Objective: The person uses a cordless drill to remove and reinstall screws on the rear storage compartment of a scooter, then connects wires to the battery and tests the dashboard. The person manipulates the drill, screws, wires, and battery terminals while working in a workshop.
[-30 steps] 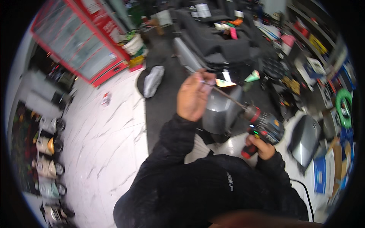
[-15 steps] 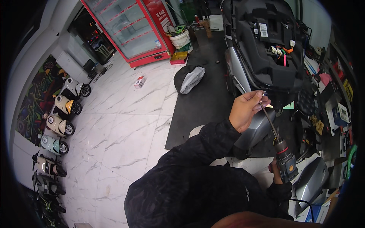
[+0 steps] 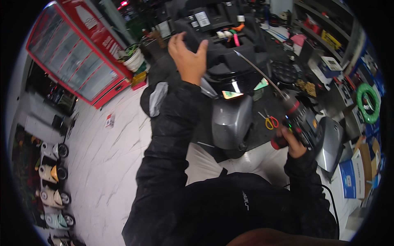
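Observation:
My right hand (image 3: 294,143) grips a cordless drill (image 3: 303,123) by its handle, and a long screwdriver bit (image 3: 260,71) points from it up and left toward the scooter body. Raised over the left edge of the black scooter body (image 3: 223,61) is my left hand (image 3: 188,57), thumb and fingers spread; I see nothing in it. Coloured connectors (image 3: 230,33) in white, orange and pink stick out of an opening in that body. Its grey fender (image 3: 232,119) faces me below, with shiny greenish lamp pieces at the top.
Scissors (image 3: 269,121) with yellow and red handles lie on the dark mat right of the fender. A loose grey panel (image 3: 329,141) and a blue-white box (image 3: 352,176) stand at the right. Toward the left are a red display fridge (image 3: 80,53) and a white bucket (image 3: 133,59).
My left hand has let go of the bit's tip area, moved up and left, and opened. The drill has tilted further left. The view has shifted, bringing the scooter body nearer the middle.

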{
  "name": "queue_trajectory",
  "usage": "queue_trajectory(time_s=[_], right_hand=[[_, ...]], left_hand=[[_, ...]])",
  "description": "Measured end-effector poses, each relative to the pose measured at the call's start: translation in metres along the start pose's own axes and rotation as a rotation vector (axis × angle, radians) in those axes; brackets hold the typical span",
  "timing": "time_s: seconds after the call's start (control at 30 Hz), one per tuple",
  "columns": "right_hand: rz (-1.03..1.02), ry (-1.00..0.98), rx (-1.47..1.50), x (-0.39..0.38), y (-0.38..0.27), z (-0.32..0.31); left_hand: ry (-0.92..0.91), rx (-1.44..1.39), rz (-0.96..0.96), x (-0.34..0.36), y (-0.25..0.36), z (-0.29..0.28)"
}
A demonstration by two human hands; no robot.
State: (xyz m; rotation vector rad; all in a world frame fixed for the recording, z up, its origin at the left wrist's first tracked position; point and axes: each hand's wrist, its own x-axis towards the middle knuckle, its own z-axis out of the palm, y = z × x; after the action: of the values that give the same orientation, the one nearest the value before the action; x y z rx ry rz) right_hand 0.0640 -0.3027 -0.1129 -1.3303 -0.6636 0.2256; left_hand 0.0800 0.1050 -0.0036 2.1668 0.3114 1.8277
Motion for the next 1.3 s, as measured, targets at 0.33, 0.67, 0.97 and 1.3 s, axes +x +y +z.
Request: queue_trajectory(time_s=[0.33,0.67,0.97,1.3], right_hand=[[-0.100,-0.031,-0.117,0.125,-0.057,0.048],[-0.124,-0.062,-0.066,0.169,-0.064,0.084],[-0.260,-0.070,-0.224,0.184,-0.059,0.089],[-0.370,-0.054,-0.415,0.195,-0.057,0.097]], left_hand=[[-0.197,0.238,-0.246,0.047,-0.023,0.061],[-0.190,0.197,-0.253,0.047,-0.022,0.062],[-0.158,0.175,-0.224,0.045,-0.027,0.066],[-0.119,0.210,-0.192,0.044,-0.029,0.067]])
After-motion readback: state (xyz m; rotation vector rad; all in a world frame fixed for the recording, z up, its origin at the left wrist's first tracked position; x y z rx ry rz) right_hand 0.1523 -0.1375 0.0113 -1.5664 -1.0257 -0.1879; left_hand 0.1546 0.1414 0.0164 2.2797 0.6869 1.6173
